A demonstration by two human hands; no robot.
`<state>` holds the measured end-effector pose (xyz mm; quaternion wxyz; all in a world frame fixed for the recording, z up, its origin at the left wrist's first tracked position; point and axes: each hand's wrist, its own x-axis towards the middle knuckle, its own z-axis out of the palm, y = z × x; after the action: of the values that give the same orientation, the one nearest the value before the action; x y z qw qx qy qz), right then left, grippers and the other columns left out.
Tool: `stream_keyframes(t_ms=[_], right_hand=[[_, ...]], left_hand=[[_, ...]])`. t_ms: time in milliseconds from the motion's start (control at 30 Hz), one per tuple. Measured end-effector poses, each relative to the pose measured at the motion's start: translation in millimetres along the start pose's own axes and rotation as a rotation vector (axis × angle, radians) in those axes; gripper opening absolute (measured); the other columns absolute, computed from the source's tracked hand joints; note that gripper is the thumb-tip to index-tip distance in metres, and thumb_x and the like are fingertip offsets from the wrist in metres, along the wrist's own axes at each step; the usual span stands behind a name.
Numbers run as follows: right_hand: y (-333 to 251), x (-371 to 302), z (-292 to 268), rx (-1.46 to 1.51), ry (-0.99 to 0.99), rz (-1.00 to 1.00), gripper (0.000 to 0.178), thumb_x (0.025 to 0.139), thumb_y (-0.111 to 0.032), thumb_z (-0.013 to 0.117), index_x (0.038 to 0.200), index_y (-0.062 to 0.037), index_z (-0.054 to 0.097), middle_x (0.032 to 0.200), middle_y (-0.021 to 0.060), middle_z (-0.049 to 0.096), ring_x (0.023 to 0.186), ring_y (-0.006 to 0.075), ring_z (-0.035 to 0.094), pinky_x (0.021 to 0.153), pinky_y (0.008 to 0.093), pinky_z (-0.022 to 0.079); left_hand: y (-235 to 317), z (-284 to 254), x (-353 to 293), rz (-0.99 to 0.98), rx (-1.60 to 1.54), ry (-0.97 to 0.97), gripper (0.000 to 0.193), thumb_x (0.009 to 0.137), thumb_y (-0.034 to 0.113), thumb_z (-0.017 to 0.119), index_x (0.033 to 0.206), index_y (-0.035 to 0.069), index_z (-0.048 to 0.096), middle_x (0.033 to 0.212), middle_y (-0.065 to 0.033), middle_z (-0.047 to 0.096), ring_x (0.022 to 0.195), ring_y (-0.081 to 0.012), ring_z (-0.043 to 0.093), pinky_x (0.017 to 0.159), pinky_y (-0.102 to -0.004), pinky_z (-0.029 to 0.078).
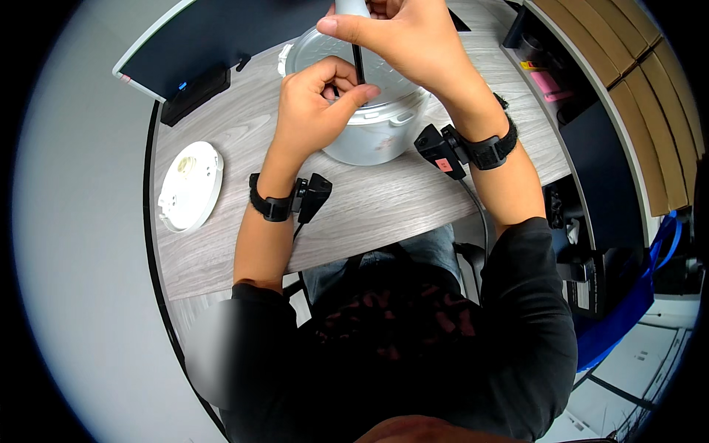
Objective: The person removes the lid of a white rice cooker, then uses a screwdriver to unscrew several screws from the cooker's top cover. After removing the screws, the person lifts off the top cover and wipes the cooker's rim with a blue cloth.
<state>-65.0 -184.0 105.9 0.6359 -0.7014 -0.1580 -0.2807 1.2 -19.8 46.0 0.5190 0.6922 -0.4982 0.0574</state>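
From where I stand, the right hand [410,37] is closed around the pale handle of a screwdriver-like tool [358,63], its dark shaft pointing down at the clear round top [397,80] of a translucent tub [373,144]. The tub stands on the desk [251,144], in front of the person and near the screen [229,52]. The left hand [317,103] is bunched narrow at the foot of the shaft, thumb and fingers curled in; I can't tell whether it grips the shaft or some small piece, because the fingers hide the tip.

To do this well, I'd keep the shaft upright and press straight down its line, letting the left fingers steady the lower end without crowding it. Gentle pressure seems wise, since a tip that slips could scratch the smooth top or nick the thumb. The tub should be kept from turning, too.

Counting up: two hands, one tool, one tub, one screen, and one round white lid [193,188] lying apart on the desk's left side. Two small black cameras, one strapped to the left wrist [316,196], the other to the right [443,153].
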Motion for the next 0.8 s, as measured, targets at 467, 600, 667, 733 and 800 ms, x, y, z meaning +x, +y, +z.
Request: stream_keyframes(t_ms=[467, 600, 667, 733, 800], right_hand=[[3.0, -1.4, -2.2, 0.206, -0.046, 0.0, 0.039, 0.093, -0.004, 0.074, 0.127, 0.0004, 0.057, 0.101, 0.0025, 0.068, 0.09, 0.0076, 0.065, 0.079, 0.0244, 0.055], [10.5, 1.5, 0.2, 0.388, 0.015, -0.035, 0.039, 0.091, -0.004, 0.076, 0.125, 0.0006, 0.058, 0.101, 0.0022, 0.067, 0.088, 0.0073, 0.064, 0.078, 0.0231, 0.055], [6.8, 2.2, 1.0, 0.339, 0.027, -0.004, 0.039, 0.091, -0.003, 0.076, 0.125, 0.0008, 0.058, 0.101, 0.0024, 0.067, 0.088, 0.0075, 0.064, 0.079, 0.0228, 0.055], [6.3, 4.1, -1.9, 0.243, -0.002, -0.035, 0.039, 0.091, -0.002, 0.075, 0.126, 0.0011, 0.058, 0.103, 0.0027, 0.067, 0.089, 0.008, 0.065, 0.08, 0.023, 0.055], [-2.9, 2.1, -5.2, 0.166, -0.045, -0.03, 0.041, 0.091, -0.002, 0.074, 0.128, 0.0013, 0.057, 0.104, 0.0033, 0.068, 0.092, 0.0083, 0.064, 0.081, 0.0235, 0.055]], left_hand=[[-1.8, -2.3, -3.6, -0.033, -0.076, -0.061, 0.01, 0.083, 0.011, 0.078, 0.09, 0.004, 0.075, 0.076, -0.0021, 0.073, 0.066, -0.0097, 0.061, 0.063, -0.0252, 0.044], [2.3, -2.7, -0.8, -0.05, 0.014, -0.061, 0.011, 0.081, 0.012, 0.08, 0.085, 0.004, 0.073, 0.072, -0.0012, 0.071, 0.064, -0.0087, 0.059, 0.062, -0.0251, 0.044], [3.0, -2.7, -1.0, -0.061, 0.018, -0.057, 0.012, 0.081, 0.013, 0.08, 0.083, 0.005, 0.072, 0.072, -0.0007, 0.071, 0.063, -0.0082, 0.057, 0.063, -0.0249, 0.044], [0.7, -4.4, -1.8, -0.034, 0.025, -0.077, 0.014, 0.08, 0.012, 0.081, 0.09, 0.006, 0.073, 0.074, 0.0001, 0.071, 0.067, -0.0085, 0.058, 0.064, -0.0246, 0.044], [2.3, -8.2, -1.8, -0.001, 0.016, -0.125, 0.021, 0.079, 0.01, 0.08, 0.098, 0.006, 0.073, 0.078, 0.0004, 0.071, 0.071, -0.009, 0.059, 0.065, -0.0246, 0.044]])
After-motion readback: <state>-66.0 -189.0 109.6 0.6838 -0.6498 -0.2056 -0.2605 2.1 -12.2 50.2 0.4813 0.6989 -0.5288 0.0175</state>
